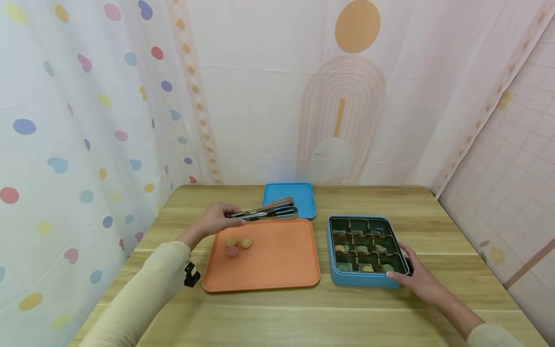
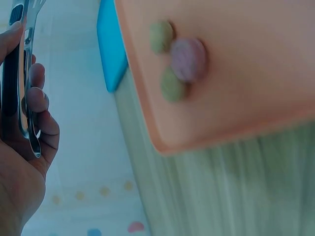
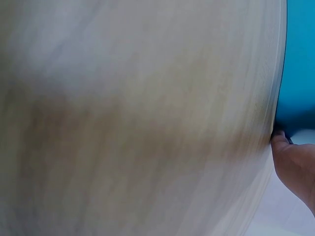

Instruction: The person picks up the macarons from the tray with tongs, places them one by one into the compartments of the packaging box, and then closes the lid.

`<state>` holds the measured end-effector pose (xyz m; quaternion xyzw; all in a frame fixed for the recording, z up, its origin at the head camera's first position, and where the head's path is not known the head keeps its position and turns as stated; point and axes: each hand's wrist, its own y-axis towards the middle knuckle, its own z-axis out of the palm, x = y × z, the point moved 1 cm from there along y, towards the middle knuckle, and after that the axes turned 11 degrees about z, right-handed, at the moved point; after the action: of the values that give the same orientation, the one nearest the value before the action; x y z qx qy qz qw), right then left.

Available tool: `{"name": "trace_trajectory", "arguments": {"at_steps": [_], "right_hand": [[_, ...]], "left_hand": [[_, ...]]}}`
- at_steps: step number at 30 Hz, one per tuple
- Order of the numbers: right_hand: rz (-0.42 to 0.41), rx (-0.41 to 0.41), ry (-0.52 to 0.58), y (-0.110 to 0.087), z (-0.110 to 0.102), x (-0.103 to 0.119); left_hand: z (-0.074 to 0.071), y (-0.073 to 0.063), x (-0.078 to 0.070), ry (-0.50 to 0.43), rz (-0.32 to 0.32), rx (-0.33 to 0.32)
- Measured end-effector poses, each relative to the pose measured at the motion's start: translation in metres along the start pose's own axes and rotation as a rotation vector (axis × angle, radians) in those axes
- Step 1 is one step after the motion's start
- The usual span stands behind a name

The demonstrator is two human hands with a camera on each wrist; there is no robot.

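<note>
Metal serving tongs (image 1: 256,212) are in my left hand (image 1: 220,218), held over the far left edge of an orange tray (image 1: 277,255). In the left wrist view, thumb and fingers wrap the dark-inlaid handle of the tongs (image 2: 22,83), whose tips lie partly out of frame. Two yellowish round cookies (image 1: 246,243) and a pink one (image 1: 232,251) sit grouped on the tray's left part. My right hand (image 1: 418,279) grips the near right corner of a blue box (image 1: 360,278), thumb at the front rim. Inside, a dark divided insert shows yellow and green cookies (image 1: 367,268) in the middle and near rows.
A flat blue lid or tray (image 1: 288,193) lies at the table's back, partly behind the tongs and orange tray. The wooden table (image 1: 277,318) runs back to a patterned curtain (image 1: 260,120), with more curtain at left. The box's far-row compartments look dark.
</note>
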<state>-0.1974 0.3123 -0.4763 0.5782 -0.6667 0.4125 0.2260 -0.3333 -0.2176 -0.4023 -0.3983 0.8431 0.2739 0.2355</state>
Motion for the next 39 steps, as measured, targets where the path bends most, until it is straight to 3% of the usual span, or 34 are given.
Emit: {"name": "trace_trajectory", "arguments": {"at_steps": [11,24,30,39], "right_hand": [[0.002,0.008,0.013,0.000,-0.002,-0.002],[0.000,0.003,0.020,-0.002,-0.002,-0.001],[-0.006,-0.005,0.018,-0.001,-0.004,-0.003],[-0.029,-0.015,0.016,-0.004,-0.003,-0.001]], "left_hand": [[-0.021,-0.047,0.029,0.017,-0.141,0.010],[-0.030,-0.097,0.057,0.064,-0.197,-0.007],[-0.029,-0.109,0.063,0.079,-0.210,-0.016],[-0.025,-0.116,0.067,0.113,-0.226,-0.003]]}}
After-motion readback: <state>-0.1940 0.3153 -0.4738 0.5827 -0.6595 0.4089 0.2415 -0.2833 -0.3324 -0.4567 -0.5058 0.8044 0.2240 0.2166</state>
